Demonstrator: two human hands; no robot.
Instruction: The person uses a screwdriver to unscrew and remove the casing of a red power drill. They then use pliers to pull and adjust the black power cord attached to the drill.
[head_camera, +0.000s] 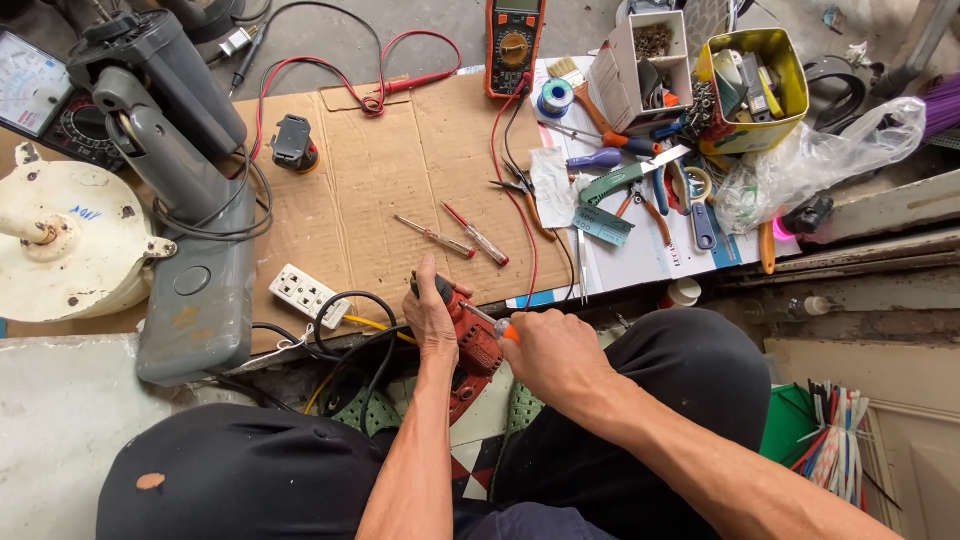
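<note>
My left hand (432, 318) grips a red and black power drill (472, 345) held over my lap, near the front edge of a cardboard sheet (370, 180). My right hand (550, 352) holds a screwdriver with an orange handle (506, 329), its shaft touching the drill's body. Two more slim screwdrivers (436, 237) (478, 233) lie on the cardboard just beyond my left hand.
A grey fan stand (185, 200) and a cream motor housing (70, 245) lie at left. A white power strip (308, 294) with black cables sits nearby. An orange multimeter (514, 45), pliers, a yellow tin (760, 90) and a plastic bag (820, 160) crowd the right.
</note>
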